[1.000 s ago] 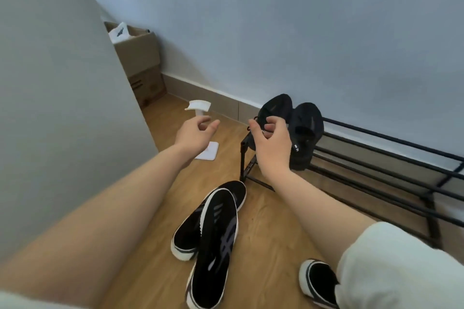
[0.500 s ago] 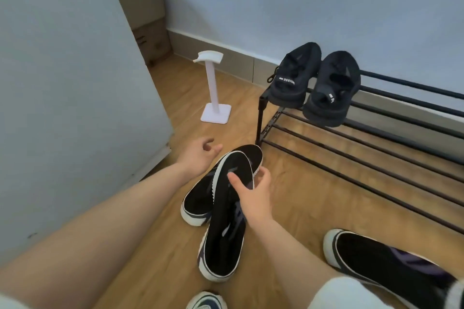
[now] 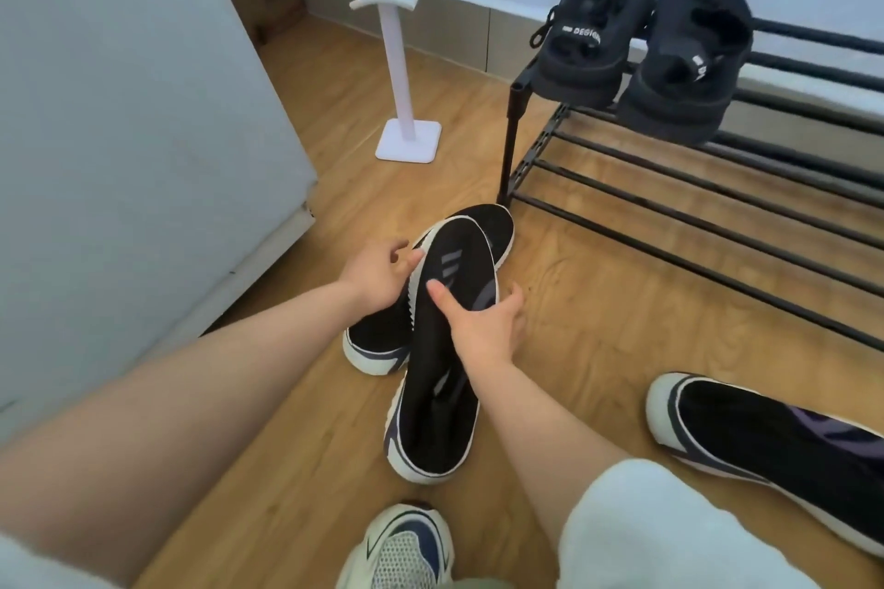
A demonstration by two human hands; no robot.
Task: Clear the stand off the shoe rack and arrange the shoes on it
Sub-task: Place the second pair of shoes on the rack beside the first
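Both hands are down on 2 black slip-on sneakers lying on the wood floor, one crossed over the other. The right hand [image 3: 483, 325] spreads over the upper sneaker [image 3: 440, 378], thumb on top and fingers curled round its right edge. The left hand [image 3: 378, 275] is loosely curled at the sole edge of the lower sneaker [image 3: 378, 335]; it seems to touch rather than grip. The white stand [image 3: 402, 67] stands upright on the floor, left of the black shoe rack [image 3: 693, 206]. 2 black sandals [image 3: 636, 43] sit side by side on the rack's top tier. Another black sneaker [image 3: 765, 440] lies at right, a white mesh trainer [image 3: 402, 550] near the bottom edge
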